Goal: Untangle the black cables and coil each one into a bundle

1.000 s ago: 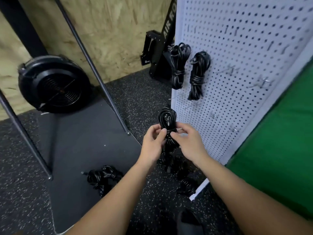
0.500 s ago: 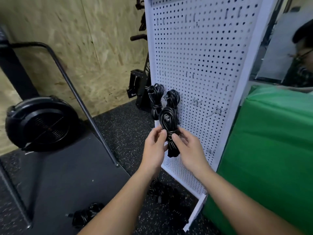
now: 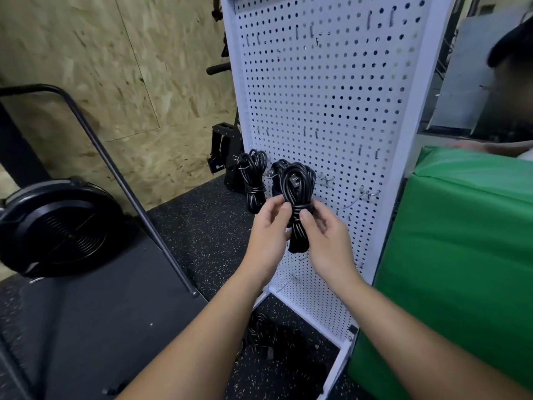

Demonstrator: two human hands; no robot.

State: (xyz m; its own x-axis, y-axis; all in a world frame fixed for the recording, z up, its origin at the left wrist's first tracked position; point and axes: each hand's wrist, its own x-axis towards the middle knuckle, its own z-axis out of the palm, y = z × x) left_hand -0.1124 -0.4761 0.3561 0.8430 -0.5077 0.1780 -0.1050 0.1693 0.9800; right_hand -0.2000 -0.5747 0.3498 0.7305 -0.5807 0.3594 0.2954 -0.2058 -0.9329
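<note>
At far left a round black fan wheel [image 3: 57, 229] with a spiral grille sits by a rough chipboard wall [image 3: 115, 67]. On the speckled rubber floor [image 3: 202, 226] stands a white perforated pegboard [image 3: 331, 96]; one glossy coiled cable [image 3: 253, 180] hangs from its hook. The left hand [image 3: 266, 235] and right hand [image 3: 328, 241] both pinch the wrapped waist of the held cable bundle [image 3: 297, 194], upright before the board. Against half a second ago, the bundle sits higher and nearer the hooks. A smooth green pad [image 3: 461, 241] lies right.
</note>
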